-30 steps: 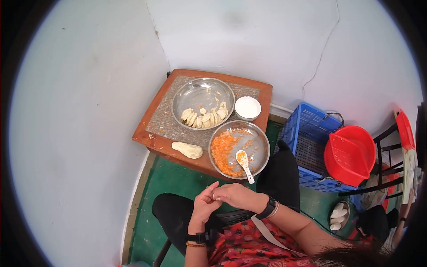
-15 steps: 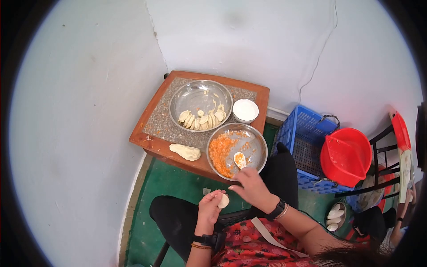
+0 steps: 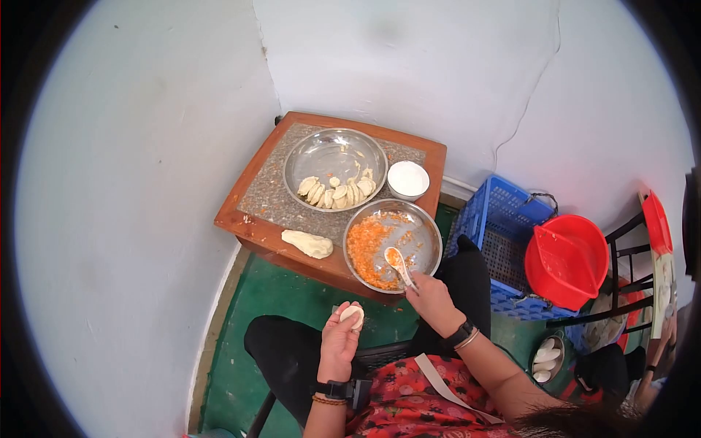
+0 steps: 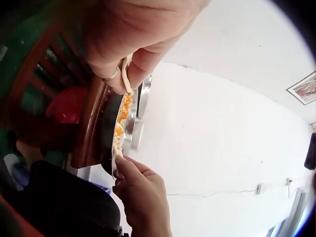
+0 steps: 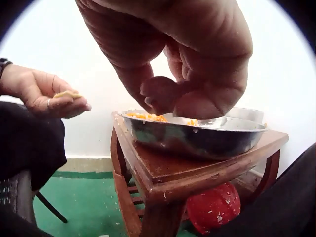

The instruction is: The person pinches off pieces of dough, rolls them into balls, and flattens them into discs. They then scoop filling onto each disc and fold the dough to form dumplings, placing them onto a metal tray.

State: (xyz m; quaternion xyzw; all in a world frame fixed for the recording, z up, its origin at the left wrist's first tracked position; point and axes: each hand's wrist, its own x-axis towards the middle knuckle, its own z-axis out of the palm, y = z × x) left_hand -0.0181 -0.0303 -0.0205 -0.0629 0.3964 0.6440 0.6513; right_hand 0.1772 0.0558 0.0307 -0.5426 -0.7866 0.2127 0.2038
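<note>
A pale round dough wrapper (image 3: 352, 317) is pinched between the thumb and fingers of the left hand (image 3: 339, 342), in front of the table. The right hand (image 3: 437, 305) grips the handle of a white spoon (image 3: 399, 264) at the near rim of the metal bowl of orange filling (image 3: 367, 244). Some filling lies in the spoon's bowl. In the left wrist view the wrapper (image 4: 126, 74) is seen edge-on in the fingers, with the right hand (image 4: 143, 197) on the spoon beyond it. The right wrist view shows the wrapper (image 5: 68, 94) lying along the left fingers.
On the table (image 3: 263, 212) are a metal tray (image 3: 321, 150) with several folded dumplings (image 3: 339, 196), a white bowl (image 3: 408, 179) and a dough lump (image 3: 307, 244). A blue crate (image 3: 478, 219) and a red basin (image 3: 566, 255) stand to the right, near a dish of white items (image 3: 546, 355).
The hands have moved apart from being together. The right hand has reached the spoon and taken its handle; the wrapper has come into view in the left hand.
</note>
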